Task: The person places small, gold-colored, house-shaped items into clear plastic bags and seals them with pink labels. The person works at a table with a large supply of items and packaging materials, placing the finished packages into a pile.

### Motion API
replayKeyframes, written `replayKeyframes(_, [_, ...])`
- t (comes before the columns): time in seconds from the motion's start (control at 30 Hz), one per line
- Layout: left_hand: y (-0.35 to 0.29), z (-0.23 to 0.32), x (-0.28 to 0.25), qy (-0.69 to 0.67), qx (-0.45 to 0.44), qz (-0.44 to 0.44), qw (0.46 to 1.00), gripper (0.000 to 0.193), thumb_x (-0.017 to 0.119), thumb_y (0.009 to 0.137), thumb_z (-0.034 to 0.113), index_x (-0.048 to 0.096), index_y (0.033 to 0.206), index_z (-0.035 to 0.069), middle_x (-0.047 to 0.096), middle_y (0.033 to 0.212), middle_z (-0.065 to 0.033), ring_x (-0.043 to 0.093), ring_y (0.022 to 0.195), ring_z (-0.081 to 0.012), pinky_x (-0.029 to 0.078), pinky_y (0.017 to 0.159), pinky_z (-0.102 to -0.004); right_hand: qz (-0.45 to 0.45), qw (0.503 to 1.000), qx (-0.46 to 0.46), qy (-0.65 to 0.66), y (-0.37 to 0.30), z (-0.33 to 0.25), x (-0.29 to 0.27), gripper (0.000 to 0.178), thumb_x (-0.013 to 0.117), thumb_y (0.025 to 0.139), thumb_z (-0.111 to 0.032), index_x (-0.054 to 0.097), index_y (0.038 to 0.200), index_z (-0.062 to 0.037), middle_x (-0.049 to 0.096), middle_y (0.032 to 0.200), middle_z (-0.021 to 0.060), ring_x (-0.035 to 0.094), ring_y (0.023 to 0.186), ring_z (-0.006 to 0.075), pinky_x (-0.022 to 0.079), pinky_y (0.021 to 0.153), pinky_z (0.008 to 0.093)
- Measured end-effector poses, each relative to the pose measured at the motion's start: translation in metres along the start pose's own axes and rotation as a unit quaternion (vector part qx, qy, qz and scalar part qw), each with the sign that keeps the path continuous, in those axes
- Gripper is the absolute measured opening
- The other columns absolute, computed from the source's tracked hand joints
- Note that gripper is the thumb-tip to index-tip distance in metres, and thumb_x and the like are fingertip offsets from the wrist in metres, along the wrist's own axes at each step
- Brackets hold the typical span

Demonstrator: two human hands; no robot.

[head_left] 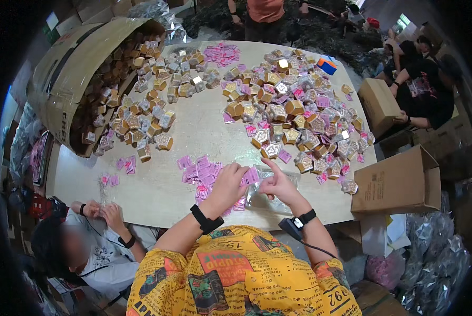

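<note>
Near the front edge of the table, my left hand [226,185] is closed on a small pink printed packet [250,176], which sticks out from its fingertips. More of these pink packets [200,171] lie in a loose pile beside and under that hand. My right hand [279,185] is just to the right, index finger stretched out and the others curled, with nothing visible in it. Beneath it and between my hands lies a clear plastic bag [267,201]. Ahead of my right hand is a big heap of gold-and-silver pentagonal boxes [291,108], mixed with pink packets.
A large tipped carton [62,79] spills more small boxes at the left. An open brown box [388,181] stands at the right edge. A person in white [96,253] handles clear film at the left. Beyond the table, another person holds a carton [378,105].
</note>
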State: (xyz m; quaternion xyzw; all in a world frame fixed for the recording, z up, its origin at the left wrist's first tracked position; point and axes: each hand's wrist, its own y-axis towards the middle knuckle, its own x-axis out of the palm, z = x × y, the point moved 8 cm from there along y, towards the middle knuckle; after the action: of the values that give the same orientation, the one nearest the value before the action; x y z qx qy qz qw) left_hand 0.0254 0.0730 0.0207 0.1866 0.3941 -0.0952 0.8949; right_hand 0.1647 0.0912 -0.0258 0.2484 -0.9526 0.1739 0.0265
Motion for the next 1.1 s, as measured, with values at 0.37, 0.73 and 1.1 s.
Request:
replayKeyframes(0.37, [-0.018,0.007,-0.019,0.032,0.030,0.087,0.995,0.045,0.064,0.064,0.002,0.053,0.108,0.000,0.050,0.096,-0.0157,0.050,0.091,-0.0321,0.041,0.080,-0.0396,0.125,0.961,-0.110,-0.219,0.006,-0.036,-0.018,0.061,0.065,0.070,-0.001,0.046,0.128,-0.0048,0.057,0.069,0.0023,0.052,0.062,0.0086,0.042,0.059,0.0232])
replayKeyframes(0.73, [-0.021,0.011,-0.030,-0.045,0.009,0.095,0.994,0.042,0.067,0.069,0.013,0.054,0.107,0.001,0.053,0.094,-0.0146,0.052,0.089,-0.0300,0.042,0.079,-0.0375,0.179,0.672,-0.375,-0.613,-0.028,-0.096,0.050,0.045,0.056,0.074,-0.002,0.055,0.118,-0.0112,0.052,0.067,0.0073,0.054,0.055,0.0238,0.044,0.049,0.0345])
replayKeyframes(1.1, [0.036,0.007,-0.025,-0.215,-0.030,0.108,0.970,0.011,0.064,0.074,0.008,0.061,0.079,-0.001,0.057,0.074,-0.0119,0.056,0.071,-0.0259,0.044,0.065,-0.0334,0.184,0.674,-0.424,-0.576,-0.034,-0.111,0.042,0.035,0.061,0.074,-0.004,0.058,0.108,-0.0061,0.055,0.072,0.0077,0.056,0.059,0.0234,0.045,0.052,0.0345])
